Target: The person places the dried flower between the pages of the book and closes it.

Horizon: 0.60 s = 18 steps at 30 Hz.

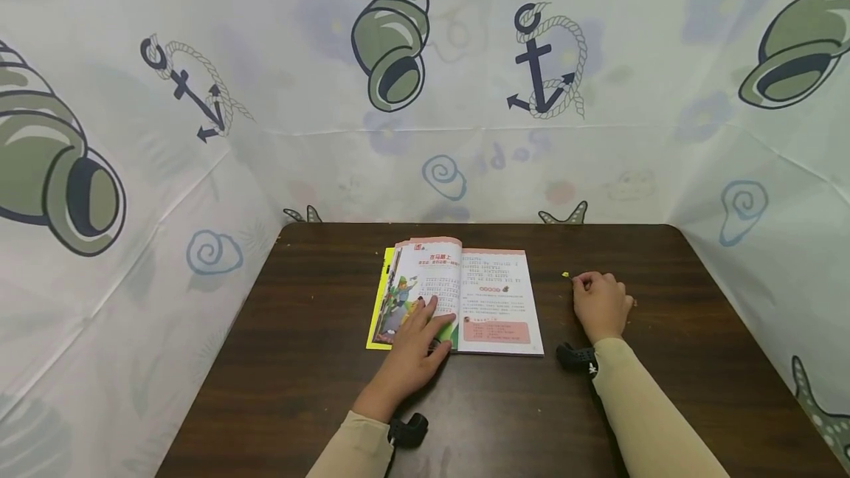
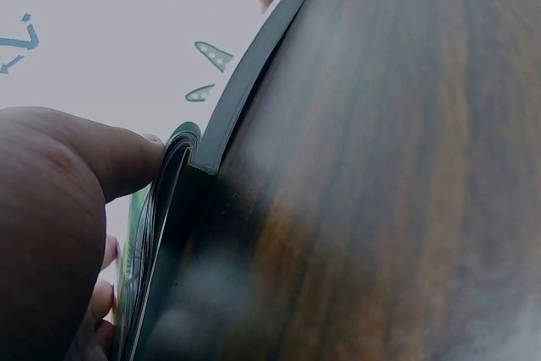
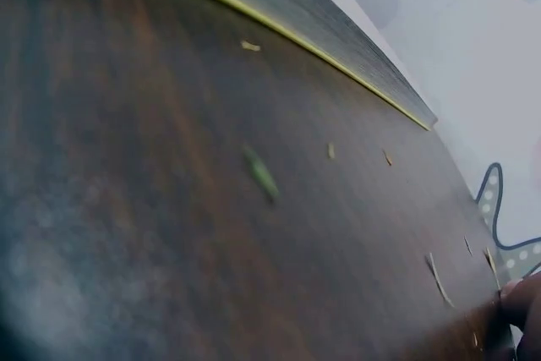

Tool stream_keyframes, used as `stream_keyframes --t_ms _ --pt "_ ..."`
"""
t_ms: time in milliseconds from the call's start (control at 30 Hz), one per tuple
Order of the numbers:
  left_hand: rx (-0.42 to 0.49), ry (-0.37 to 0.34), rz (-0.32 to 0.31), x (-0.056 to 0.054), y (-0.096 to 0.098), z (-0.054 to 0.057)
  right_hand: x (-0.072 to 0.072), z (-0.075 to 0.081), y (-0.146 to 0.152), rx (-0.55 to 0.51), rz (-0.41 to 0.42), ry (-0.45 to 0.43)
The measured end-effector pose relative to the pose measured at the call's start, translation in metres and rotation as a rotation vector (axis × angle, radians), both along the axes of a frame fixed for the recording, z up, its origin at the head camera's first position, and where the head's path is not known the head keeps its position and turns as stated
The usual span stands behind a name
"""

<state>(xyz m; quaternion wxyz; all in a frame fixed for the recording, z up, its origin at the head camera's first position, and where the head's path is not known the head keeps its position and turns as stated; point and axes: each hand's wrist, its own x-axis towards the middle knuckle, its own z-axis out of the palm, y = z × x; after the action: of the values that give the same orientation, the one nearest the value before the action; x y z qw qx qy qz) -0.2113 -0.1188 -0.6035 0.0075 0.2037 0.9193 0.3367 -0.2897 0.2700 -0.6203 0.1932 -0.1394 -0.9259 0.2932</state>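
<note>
A book lies open on the dark wooden table. My left hand rests on its illustrated left page, fingers spread and thumb near the fold. In the left wrist view, the thumb lies by the curved pages at the book's lower edge. To the right of the book, my right hand pinches a thin stem with a small yellow tip between thumb and fingertips. The right wrist view catches part of this hand at the lower right, with the thin stem at its fingertips.
Loose plant bits lie on the table between the book and my right hand: a green piece, a forked stem and several small scraps. A yellow cover edge shows at the book's left. Patterned white cloth encloses the table.
</note>
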Motion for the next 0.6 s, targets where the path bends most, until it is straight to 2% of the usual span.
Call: stream_keyframes --t_ms 133,300,467,600 --pt "0.003 -0.008 0.0 -0.0003 0.0006 0.0001 0.0004 0.0029 -0.0003 0.048 0.027 -0.019" --pt "0.001 0.001 0.0 -0.0005 0.0009 -0.0001 0.0003 0.0031 -0.0008 0.039 0.029 -0.031" --pt "-0.005 0.003 0.006 -0.0007 0.0005 -0.0007 -0.0008 0.0016 -0.0001 -0.069 -0.009 0.045" --pt "-0.006 0.01 0.003 -0.001 0.0007 -0.0016 0.0003 0.0001 0.0005 -0.224 -0.05 0.145"
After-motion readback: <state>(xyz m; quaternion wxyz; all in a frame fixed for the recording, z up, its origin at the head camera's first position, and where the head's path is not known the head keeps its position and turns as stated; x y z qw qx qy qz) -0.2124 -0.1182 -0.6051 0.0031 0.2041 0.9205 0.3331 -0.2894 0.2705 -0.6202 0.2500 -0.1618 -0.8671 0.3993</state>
